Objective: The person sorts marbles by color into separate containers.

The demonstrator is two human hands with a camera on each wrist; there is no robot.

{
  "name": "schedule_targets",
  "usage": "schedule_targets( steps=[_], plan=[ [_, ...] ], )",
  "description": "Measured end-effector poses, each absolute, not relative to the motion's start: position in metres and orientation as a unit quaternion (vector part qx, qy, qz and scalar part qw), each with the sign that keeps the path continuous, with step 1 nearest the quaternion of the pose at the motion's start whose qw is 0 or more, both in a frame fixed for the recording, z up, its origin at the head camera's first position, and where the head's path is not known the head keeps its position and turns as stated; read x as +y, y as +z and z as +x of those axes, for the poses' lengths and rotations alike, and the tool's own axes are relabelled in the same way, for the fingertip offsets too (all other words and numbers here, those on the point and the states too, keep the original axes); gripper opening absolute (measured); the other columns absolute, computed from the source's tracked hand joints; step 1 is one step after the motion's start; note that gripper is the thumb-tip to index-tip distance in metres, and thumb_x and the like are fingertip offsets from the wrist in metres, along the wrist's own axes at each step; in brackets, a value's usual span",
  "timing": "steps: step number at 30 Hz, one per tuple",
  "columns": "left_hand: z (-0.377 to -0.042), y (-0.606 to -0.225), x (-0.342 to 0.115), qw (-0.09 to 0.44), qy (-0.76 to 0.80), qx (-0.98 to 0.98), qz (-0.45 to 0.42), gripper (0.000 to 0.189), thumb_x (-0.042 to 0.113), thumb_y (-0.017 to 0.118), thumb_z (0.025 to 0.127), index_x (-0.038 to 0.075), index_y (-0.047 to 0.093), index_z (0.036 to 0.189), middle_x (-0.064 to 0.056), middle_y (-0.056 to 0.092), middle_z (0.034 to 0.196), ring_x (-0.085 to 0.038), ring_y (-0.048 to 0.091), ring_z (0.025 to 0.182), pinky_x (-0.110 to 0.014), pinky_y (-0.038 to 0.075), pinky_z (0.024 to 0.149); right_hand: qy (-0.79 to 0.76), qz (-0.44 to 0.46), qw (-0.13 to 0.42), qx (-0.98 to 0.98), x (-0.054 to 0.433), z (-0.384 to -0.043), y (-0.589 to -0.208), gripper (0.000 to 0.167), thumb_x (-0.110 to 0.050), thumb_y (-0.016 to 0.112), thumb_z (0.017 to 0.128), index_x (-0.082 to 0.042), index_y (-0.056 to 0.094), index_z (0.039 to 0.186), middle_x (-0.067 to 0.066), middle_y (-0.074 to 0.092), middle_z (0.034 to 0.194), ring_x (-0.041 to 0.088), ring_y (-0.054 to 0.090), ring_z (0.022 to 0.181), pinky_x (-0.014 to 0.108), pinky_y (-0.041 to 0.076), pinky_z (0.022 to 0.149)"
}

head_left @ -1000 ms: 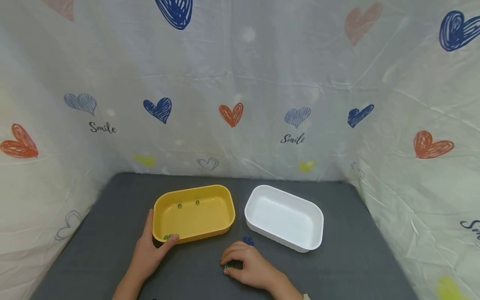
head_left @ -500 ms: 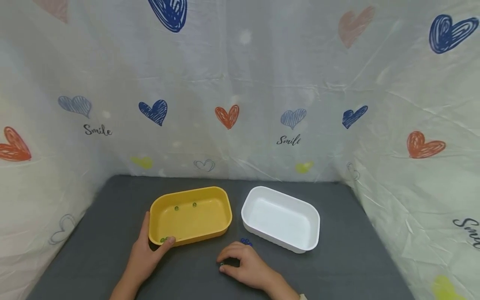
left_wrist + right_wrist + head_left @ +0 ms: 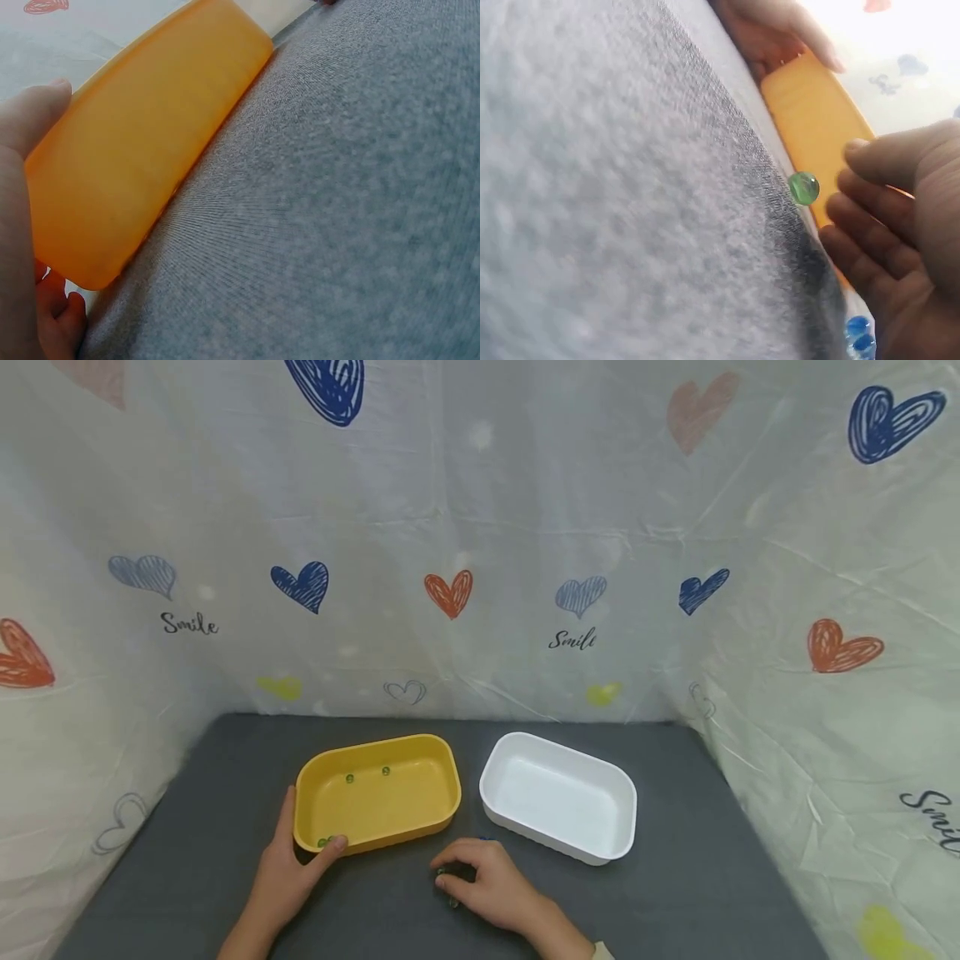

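A yellow plastic tray (image 3: pixel 378 806) stands on the dark grey cloth with several green marbles (image 3: pixel 349 779) inside. My left hand (image 3: pixel 288 868) grips its near left corner, thumb over the rim and fingers along the outer side. To the right of this tray, my right hand (image 3: pixel 491 885) is low over the cloth, pinching a small green marble (image 3: pixel 440 872) between thumb and index fingertips. Another green marble (image 3: pixel 804 187) lies loose on the cloth just in front of that thumb. Blue marbles (image 3: pixel 861 334) sit beyond the right hand, which mostly hides them in the head view.
A white plastic tray (image 3: pixel 558 797) with nothing in it stands right of the yellow one, turned at an angle. Grey cloth (image 3: pixel 675 877) covers the table. A pale curtain (image 3: pixel 375 527) printed with hearts rises behind and at both sides.
My right hand has lifted slightly away from me, uncovering a green marble on the cloth near its thumb and covering more of the blue ones. The left hand keeps its grip; the view shifted slightly.
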State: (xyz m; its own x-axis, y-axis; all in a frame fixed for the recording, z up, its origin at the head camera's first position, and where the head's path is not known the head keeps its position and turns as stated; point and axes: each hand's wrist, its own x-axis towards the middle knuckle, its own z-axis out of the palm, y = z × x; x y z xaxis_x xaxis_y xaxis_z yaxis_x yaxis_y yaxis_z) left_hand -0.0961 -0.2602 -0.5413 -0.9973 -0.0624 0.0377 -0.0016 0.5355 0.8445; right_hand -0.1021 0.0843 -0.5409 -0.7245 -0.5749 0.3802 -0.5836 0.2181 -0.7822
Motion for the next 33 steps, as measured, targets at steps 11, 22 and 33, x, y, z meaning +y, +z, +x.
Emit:
schedule_targets(
  steps=[11,22,33],
  plan=[
    [-0.094,-0.544,-0.263,0.030,-0.479,-0.877,0.025,0.124,0.045,0.080,0.101,0.018,-0.015,0.175,-0.027,0.007,0.179,-0.055,0.024,0.159,-0.075,0.032,0.117,0.502,0.346,0.079,-0.789,0.080,-0.115,-0.511,0.019,-0.008,0.084,0.098,-0.016,0.081,0.115,-0.001,0.079,0.111,0.010,0.073,0.100,0.038,0.063,0.085],
    [-0.100,-0.544,-0.260,0.047,-0.480,-0.876,0.008,0.121,0.043,0.080,0.102,0.020,-0.013,0.176,-0.025,0.010,0.180,-0.052,0.028,0.159,-0.073,0.034,0.117,0.495,0.331,0.093,-0.798,0.074,-0.140,-0.489,0.019,-0.003,0.084,0.096,-0.004,0.080,0.115,-0.003,0.077,0.109,0.008,0.071,0.095,0.042,0.064,0.085],
    [-0.096,-0.542,-0.261,0.036,-0.481,-0.876,0.020,0.122,0.045,0.080,0.101,0.018,-0.013,0.176,-0.026,0.010,0.179,-0.053,0.027,0.159,-0.074,0.033,0.118,0.481,0.309,0.048,-0.819,0.059,-0.164,-0.483,0.020,-0.009,0.081,0.099,-0.007,0.081,0.119,0.000,0.079,0.115,0.012,0.074,0.104,0.042,0.063,0.093]
  ],
)
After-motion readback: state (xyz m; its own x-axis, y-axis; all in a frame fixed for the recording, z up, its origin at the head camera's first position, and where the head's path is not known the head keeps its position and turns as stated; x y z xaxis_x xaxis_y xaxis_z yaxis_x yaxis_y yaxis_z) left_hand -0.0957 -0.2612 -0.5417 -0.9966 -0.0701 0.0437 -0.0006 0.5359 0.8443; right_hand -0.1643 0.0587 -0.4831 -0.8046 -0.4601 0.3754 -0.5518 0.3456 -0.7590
